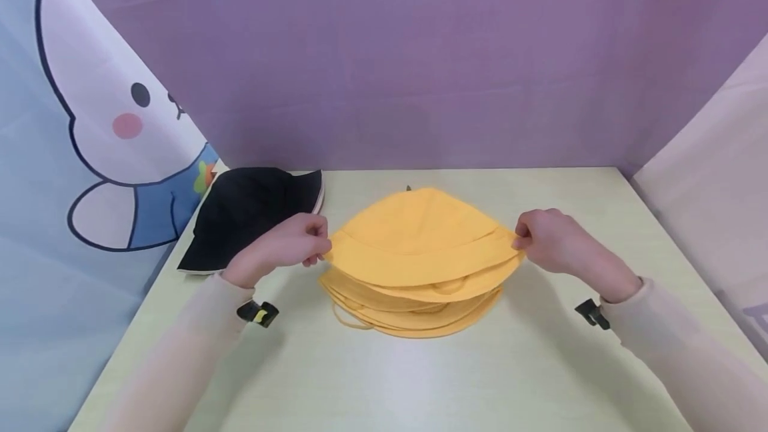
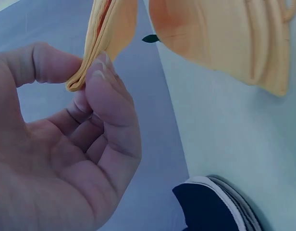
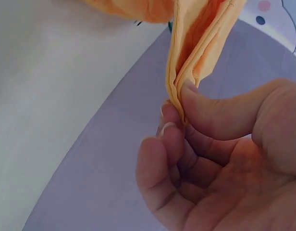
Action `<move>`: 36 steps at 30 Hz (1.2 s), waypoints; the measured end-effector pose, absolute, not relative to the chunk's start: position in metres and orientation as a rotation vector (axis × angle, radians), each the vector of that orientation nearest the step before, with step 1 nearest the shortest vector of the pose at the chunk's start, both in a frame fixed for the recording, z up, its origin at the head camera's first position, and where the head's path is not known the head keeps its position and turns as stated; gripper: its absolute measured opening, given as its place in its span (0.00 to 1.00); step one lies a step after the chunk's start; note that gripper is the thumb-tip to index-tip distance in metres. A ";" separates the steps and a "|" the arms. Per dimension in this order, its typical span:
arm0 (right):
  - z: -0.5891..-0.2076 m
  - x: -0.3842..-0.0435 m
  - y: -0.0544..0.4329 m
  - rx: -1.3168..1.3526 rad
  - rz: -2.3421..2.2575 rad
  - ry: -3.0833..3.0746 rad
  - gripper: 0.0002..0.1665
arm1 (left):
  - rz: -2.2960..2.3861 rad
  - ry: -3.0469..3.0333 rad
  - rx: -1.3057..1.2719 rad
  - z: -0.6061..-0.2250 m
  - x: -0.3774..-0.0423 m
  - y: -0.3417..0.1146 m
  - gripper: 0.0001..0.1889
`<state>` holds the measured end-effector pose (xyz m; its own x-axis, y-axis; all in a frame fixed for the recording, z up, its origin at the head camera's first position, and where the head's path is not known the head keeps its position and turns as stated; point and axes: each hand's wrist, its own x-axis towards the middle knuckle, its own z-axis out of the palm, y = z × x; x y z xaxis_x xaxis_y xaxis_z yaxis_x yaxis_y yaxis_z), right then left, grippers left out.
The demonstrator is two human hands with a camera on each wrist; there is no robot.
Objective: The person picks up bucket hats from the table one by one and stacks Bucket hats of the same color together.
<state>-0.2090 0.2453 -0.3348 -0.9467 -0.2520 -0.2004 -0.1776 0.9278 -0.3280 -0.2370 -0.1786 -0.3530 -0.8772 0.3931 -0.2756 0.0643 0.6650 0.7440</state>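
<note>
A yellow bucket hat, folded flat, hangs between my two hands above more yellow hats on the table. My left hand pinches the left end of its brim between thumb and fingers. At the opposite end, my right hand pinches the brim the same way. Both wrist views show the doubled brim edge held at the fingertips, with the fold opening above the right thumb. A thin yellow cord loops out at the left of the lower hats.
Black bucket hats with a white edge lie at the table's back left, close to my left hand. A purple cloth hangs behind the pale table. A cartoon-printed cloth hangs at the left.
</note>
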 end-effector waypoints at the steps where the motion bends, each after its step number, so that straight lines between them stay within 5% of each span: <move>1: -0.335 -0.208 0.244 -0.325 -0.461 2.840 0.06 | 1.080 2.461 0.358 -0.354 -0.235 -0.181 0.04; 36: -0.398 -0.200 0.239 -0.239 -0.530 2.688 0.05 | 1.011 2.488 0.337 -0.426 -0.231 -0.181 0.07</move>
